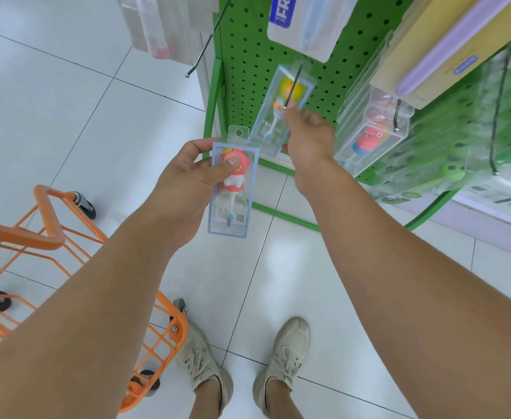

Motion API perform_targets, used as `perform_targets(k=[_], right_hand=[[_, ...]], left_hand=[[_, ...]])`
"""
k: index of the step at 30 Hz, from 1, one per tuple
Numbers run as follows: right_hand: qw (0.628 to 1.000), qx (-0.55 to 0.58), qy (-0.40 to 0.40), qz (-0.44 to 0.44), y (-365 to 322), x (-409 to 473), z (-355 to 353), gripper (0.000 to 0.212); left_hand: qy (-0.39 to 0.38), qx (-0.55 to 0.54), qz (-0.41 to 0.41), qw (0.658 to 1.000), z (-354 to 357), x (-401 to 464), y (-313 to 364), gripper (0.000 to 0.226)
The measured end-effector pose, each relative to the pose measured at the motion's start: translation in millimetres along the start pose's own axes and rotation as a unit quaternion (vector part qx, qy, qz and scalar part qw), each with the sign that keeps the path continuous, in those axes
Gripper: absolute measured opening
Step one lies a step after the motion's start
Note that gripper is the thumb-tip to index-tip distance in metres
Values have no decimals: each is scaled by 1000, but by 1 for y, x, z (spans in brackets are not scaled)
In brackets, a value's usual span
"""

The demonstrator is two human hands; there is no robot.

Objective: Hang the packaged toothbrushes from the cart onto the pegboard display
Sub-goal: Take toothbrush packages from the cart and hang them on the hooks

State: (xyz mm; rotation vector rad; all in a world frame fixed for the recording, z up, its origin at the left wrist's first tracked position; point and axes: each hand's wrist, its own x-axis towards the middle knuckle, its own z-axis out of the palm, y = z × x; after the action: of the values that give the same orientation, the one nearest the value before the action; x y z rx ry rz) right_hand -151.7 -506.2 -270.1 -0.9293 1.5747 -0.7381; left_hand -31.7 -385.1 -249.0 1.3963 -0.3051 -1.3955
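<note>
Above white tile floor [66,86]: left hand [184,182] grips toothbrush pack [233,189]; right hand [308,134] fingers unclear.

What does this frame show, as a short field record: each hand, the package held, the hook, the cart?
left hand: grips a clear toothbrush package, thumb on its front, hang tab up
right hand: fingers at the ball tip of a hook, on which a yellow-headed toothbrush package already hangs
pegboard: green, more packages to the right
cart: orange wire, lower left, contents not visible
held package hung: not yet
</note>
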Motion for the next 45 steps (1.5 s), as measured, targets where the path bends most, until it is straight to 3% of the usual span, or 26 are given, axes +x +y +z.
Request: perform_targets(k=[2,6,8,12,15,17,20,23,27,33,38,42,45], right_hand=[[999,-7,26,30,-11,12,12,44],[990,47,-10,132,-25,21,17,61],[985,47,-22,166,-22,16,12,70],[979,69,-73,180,11,-18,-18,63],[967,111,-194,121,32,-53,-46,50],[965,106,-233,53,35,-71,-56,28],[974,75,-209,-39,33,-76,-54,22],[976,59,-189,-86,31,-68,-46,22],[980,76,-173,-66,31,-62,-41,24],[984,88,-152,-35,33,-55,-39,24],[993,64,-94,-19,24,-32,-25,9],[996,12,-4,89,-1,-9,-2,44],[985,48,-17,162,-24,14,11,66]], left_hand=[[-3,3,1,1000,1,1,-1,33],[-14,21,-4,1000,2,0,-3,51],[-16,26,-6,1000,4,1,-5,50],[-12,40,7,999,11,4,-10,24],[-30,19,22,999,19,5,-10,34],[-56,6,31,998,25,4,-8,48],[-74,-1,42,996,32,1,-3,56],[-65,-19,46,997,33,5,0,49],[-35,15,46,998,34,15,0,33],[0,88,47,995,36,26,-4,28],[52,139,39,988,37,22,-2,27],[65,140,15,988,30,14,-3,19],[67,134,4,989,25,11,-4,24]])
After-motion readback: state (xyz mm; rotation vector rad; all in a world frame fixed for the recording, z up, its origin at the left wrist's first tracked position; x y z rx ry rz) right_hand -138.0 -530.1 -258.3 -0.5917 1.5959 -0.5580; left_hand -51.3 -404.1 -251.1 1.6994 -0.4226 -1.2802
